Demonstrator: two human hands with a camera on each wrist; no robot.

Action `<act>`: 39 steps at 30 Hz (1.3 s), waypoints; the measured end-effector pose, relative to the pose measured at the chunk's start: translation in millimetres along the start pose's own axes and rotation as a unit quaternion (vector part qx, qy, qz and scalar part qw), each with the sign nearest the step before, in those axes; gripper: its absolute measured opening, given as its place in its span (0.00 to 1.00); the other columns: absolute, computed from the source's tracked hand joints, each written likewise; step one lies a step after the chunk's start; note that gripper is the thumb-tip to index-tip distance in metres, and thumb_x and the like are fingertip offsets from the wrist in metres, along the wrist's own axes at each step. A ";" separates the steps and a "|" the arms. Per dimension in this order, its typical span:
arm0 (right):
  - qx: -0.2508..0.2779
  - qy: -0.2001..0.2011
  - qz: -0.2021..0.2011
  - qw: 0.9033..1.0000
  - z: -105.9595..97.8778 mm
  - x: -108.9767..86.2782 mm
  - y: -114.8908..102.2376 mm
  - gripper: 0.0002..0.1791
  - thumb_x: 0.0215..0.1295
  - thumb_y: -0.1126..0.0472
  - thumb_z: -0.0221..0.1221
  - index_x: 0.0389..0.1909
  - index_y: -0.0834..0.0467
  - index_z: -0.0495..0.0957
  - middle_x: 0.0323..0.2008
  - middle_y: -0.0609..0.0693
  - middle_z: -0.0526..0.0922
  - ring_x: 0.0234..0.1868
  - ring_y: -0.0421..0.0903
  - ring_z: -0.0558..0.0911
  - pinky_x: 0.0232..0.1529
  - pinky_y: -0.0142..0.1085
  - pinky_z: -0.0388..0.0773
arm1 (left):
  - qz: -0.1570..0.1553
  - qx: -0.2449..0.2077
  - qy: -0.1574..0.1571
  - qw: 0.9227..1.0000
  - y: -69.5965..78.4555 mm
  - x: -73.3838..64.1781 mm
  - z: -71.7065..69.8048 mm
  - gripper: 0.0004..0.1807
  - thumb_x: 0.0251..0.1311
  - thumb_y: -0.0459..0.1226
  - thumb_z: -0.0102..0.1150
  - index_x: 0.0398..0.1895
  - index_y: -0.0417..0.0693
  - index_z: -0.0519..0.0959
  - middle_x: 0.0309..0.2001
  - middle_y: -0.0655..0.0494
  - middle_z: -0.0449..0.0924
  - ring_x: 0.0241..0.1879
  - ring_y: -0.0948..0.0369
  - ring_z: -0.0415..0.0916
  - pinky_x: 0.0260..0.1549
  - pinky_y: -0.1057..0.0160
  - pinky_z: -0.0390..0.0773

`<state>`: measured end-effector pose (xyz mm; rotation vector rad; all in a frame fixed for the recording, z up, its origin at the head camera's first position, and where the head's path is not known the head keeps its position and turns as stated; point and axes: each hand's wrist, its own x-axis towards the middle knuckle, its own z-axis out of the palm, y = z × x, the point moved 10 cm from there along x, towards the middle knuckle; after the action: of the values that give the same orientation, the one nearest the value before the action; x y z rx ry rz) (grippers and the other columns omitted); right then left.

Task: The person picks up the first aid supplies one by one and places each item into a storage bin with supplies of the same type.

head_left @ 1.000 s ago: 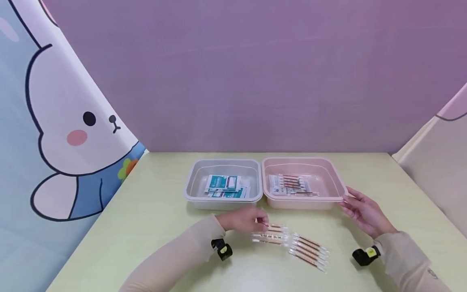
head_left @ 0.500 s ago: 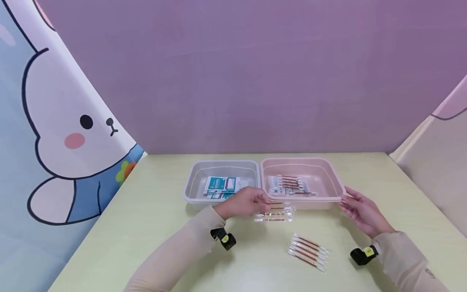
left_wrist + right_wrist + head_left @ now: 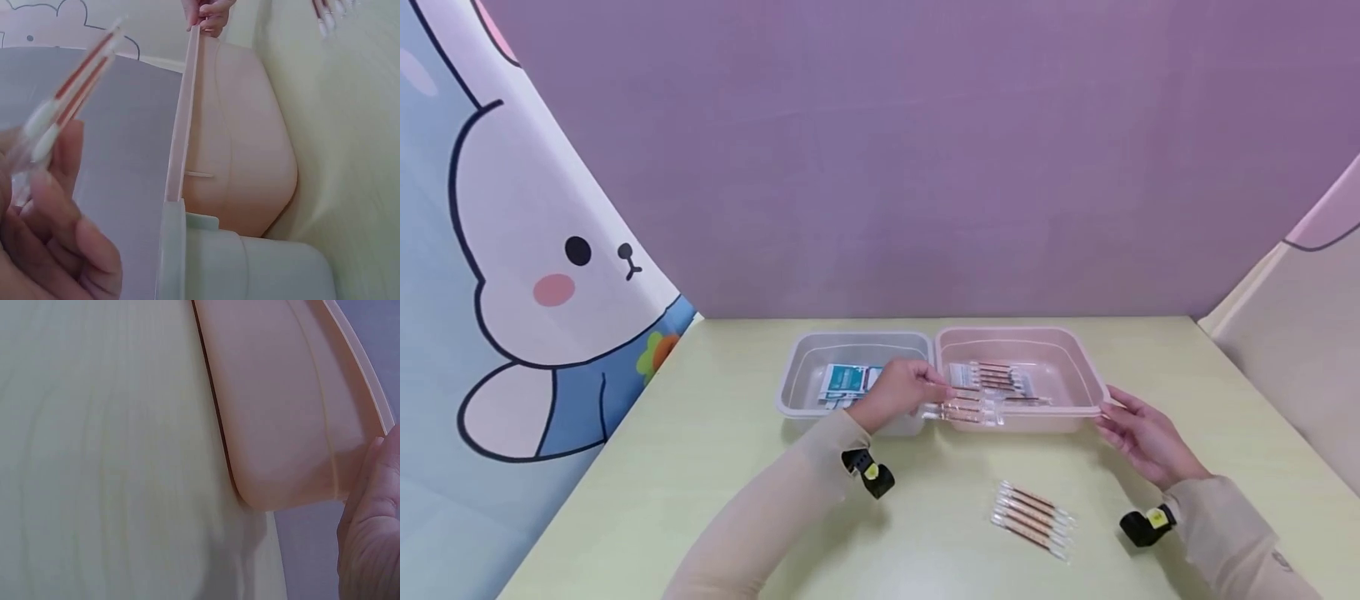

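Observation:
My left hand [image 3: 898, 392] pinches one end of a clear strip pack of cotton swabs [image 3: 967, 408] with brown sticks. The pack hangs above the front rim of the pink plastic bin [image 3: 1093, 379]; in the left wrist view its swabs [image 3: 84, 87] point up and away from the fingers. At the bin's front right corner, my right hand [image 3: 1150, 437] grips the rim, as the right wrist view of the hand [image 3: 375, 519] also shows. Inside the pink bin lie more packed swabs [image 3: 996, 377] on a pale packet.
A grey bin [image 3: 786, 387] stands against the pink bin's left side, holding several teal and white packets [image 3: 844, 379]. Another pack of swabs [image 3: 1033, 518] lies on the pale table [image 3: 925, 533] in front. A purple backdrop [image 3: 955, 167] rises behind the table.
The left hand has lifted the swab pack from the table and carried it forward and up to the pink bin's front rim. The right hand has stayed at the bin's corner.

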<state>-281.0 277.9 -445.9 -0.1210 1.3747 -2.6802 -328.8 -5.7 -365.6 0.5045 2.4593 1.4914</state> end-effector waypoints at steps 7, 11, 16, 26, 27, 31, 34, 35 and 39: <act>0.009 -0.009 -0.010 1.000 2.1 -0.1 -0.9 0.18 0.72 0.73 0.46 0.43 0.52 0.83 0.33 0.53 0.81 0.34 0.43 0.84 0.39 0.30 0.80 | -0.062 -0.047 0.032 0.996 -8.2 15.7 -4.4 0.09 0.56 0.39 0.68 0.29 0.41 0.83 0.24 0.57 0.77 0.12 0.65 0.63 0.13 0.71 0.67; 0.006 -0.005 -0.010 1.000 1.2 -0.1 -0.4 0.19 0.72 0.73 0.46 0.43 0.52 0.83 0.33 0.53 0.82 0.34 0.43 0.84 0.38 0.29 0.80 | -0.081 -0.060 0.038 0.994 -10.2 23.4 -4.7 0.09 0.57 0.40 0.67 0.29 0.42 0.82 0.27 0.56 0.76 0.14 0.63 0.65 0.15 0.71 0.72; 0.007 0.000 -0.009 1.000 -0.3 -0.5 0.0 0.18 0.71 0.72 0.47 0.42 0.52 0.84 0.33 0.53 0.82 0.34 0.43 0.84 0.38 0.29 0.80 | -0.080 -0.071 0.038 0.994 -9.1 32.3 -4.2 0.11 0.59 0.40 0.66 0.28 0.41 0.79 0.25 0.56 0.76 0.13 0.64 0.65 0.14 0.71 0.72; 0.008 -0.011 -0.012 1.000 3.9 -0.6 -0.4 0.18 0.71 0.73 0.46 0.44 0.53 0.83 0.33 0.54 0.81 0.34 0.43 0.84 0.39 0.29 0.79 | -0.098 -0.089 0.007 0.991 -8.5 43.9 2.9 0.04 0.60 0.29 0.61 0.37 0.36 0.80 0.29 0.53 0.79 0.16 0.63 0.70 0.18 0.70 0.72; 0.009 -0.013 -0.013 1.000 4.4 -0.5 -0.6 0.18 0.72 0.73 0.46 0.44 0.54 0.83 0.33 0.54 0.81 0.34 0.43 0.84 0.39 0.29 0.79 | -0.100 -0.090 0.006 0.991 -8.4 45.2 3.3 0.04 0.59 0.29 0.61 0.36 0.36 0.81 0.29 0.52 0.78 0.17 0.62 0.70 0.19 0.70 0.73; 0.011 -0.018 -0.016 1.000 5.5 -0.1 -1.9 0.18 0.72 0.73 0.46 0.45 0.54 0.82 0.33 0.54 0.80 0.34 0.42 0.83 0.39 0.28 0.79 | -0.103 -0.097 0.020 0.990 -6.4 50.0 2.8 0.04 0.57 0.30 0.65 0.28 0.40 0.79 0.28 0.54 0.77 0.19 0.63 0.71 0.21 0.70 0.74; 0.010 -0.018 -0.019 1.000 5.7 0.0 -2.6 0.18 0.72 0.73 0.46 0.45 0.54 0.83 0.33 0.54 0.80 0.34 0.42 0.84 0.38 0.28 0.79 | -0.102 -0.120 0.036 0.987 -4.2 53.5 2.5 0.08 0.56 0.30 0.66 0.23 0.41 0.76 0.26 0.55 0.78 0.17 0.64 0.69 0.19 0.71 0.73; 0.010 -0.018 -0.018 1.000 5.6 0.0 -2.6 0.18 0.72 0.73 0.46 0.45 0.54 0.83 0.33 0.54 0.80 0.34 0.42 0.84 0.38 0.28 0.79 | -0.100 -0.129 0.042 0.986 -3.4 54.7 2.3 0.09 0.56 0.30 0.66 0.22 0.41 0.76 0.26 0.55 0.79 0.16 0.65 0.69 0.18 0.72 0.73; 0.010 -0.020 -0.015 1.000 5.4 -1.0 -2.0 0.18 0.72 0.73 0.46 0.45 0.54 0.83 0.34 0.54 0.80 0.34 0.43 0.84 0.39 0.28 0.79 | -0.102 -0.146 0.058 0.982 -1.1 58.1 2.2 0.07 0.57 0.31 0.66 0.25 0.39 0.78 0.29 0.52 0.83 0.17 0.65 0.70 0.19 0.72 0.74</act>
<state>-279.4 274.9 -441.1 -0.1941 1.3439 -2.7011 -381.4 18.9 -368.2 0.1102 2.2354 1.7933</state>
